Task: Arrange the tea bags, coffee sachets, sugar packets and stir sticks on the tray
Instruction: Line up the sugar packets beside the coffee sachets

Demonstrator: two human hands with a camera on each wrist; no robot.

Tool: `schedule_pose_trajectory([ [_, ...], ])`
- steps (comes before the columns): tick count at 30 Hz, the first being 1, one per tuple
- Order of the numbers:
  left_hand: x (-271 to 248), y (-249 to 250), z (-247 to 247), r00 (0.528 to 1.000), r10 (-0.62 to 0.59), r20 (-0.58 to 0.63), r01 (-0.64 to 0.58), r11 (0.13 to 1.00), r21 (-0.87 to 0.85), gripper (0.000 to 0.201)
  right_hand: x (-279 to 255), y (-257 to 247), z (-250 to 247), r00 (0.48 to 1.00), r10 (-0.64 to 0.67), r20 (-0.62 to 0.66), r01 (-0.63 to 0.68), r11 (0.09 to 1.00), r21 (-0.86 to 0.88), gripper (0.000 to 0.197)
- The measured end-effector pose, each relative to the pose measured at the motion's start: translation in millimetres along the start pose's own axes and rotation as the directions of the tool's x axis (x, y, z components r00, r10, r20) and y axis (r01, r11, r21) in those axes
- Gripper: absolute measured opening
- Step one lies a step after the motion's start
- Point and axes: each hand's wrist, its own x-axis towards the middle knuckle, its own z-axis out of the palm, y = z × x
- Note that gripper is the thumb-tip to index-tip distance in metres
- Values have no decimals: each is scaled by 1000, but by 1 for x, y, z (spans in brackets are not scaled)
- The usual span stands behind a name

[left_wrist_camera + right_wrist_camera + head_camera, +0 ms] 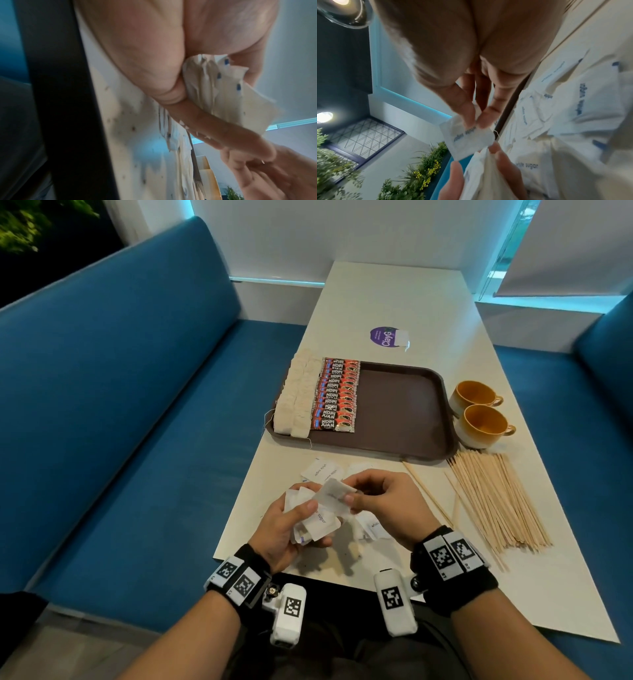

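Two yellow cups (479, 412) stand side by side on the table (394, 302) just right of the tray (404, 412), handles pointing right; a purple round sticker (385, 336) lies beyond the tray w/ a small white bag (401, 337) partly over it. Blue bench seats (120, 405) run along both sides of the table. Tray: brown, shallow; left part filled w/ two columns of tea bags (296, 398), then one overlapping column of red coffee sachets (337, 395) touching them; centre & right part bare. Stir sticks (496, 501) lie in a loose bundle on the table near the tray's near-right corner, a couple of strays just left of it. Sugar packets (322, 469) are scattered on the table between tray & hands, more under the hands. Left hand (291, 525), its grip curled round a fanned bunch of packets (228, 83), held above the near table edge. Right hand (387, 501), thumb & fingers pinching one single packet (471, 138) that touches the top of the bunch.
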Motion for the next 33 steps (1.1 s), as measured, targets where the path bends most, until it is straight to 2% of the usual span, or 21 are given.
schedule_pose_trajectory([
  [3,0,-1,-1,1000,-7,-9,7,1000,2,48,0,-5,1,986,-120,-119,109,990,-92,16],
  [5,0,-1,-1,1000,-7,-14,7,1000,5,54,0,-4,5,980,-186,-64,167,960,-224,20],
  [8,2,-1,-1,1000,-5,-17,4,1000,-31,72,0,6,9,976,-203,80,218,876,-430,24],
  [10,2,0,-1,1000,-6,0,6,999,-44,69,-3,9,8,974,-197,112,227,845,-485,24],
  [13,1,1,-1,1000,11,15,-10,999,-32,52,-7,10,6,974,-165,154,216,877,-428,33],
  [15,0,0,-1,1000,24,17,-24,999,-32,46,-7,12,5,993,-105,62,119,941,-316,42],
  [17,0,0,0,999,38,9,-38,999,-22,43,-5,14,6,997,-1,-74,-13,983,-184,27],
  [19,0,0,0,999,51,6,-51,999,-9,41,-5,14,7,992,100,-73,-112,978,-179,4],
  [21,0,0,0,998,65,19,-65,998,-17,45,-6,16,7,991,134,-18,-134,965,-227,22],
  [23,1,-1,0,997,75,15,-75,997,-24,51,-6,15,7,992,105,-67,-115,978,-175,21],
  [25,2,-1,0,997,77,21,-76,997,-25,57,-4,13,5,979,52,-197,-81,987,-139,18],
  [27,3,-1,0,997,71,26,-71,997,-24,64,-3,10,4,946,-25,-322,-50,973,-223,18],
  [28,3,-2,1,997,70,19,-70,997,-27,65,-3,8,5,936,-78,-344,-29,955,-295,17],
  [30,4,-2,2,998,69,-5,-70,997,-30,67,-7,1,11,943,-168,-288,36,910,-413,16],
  [33,2,-1,6,996,87,-21,-87,996,-19,72,-12,-1,30,984,-158,-82,102,879,-466,16],
])
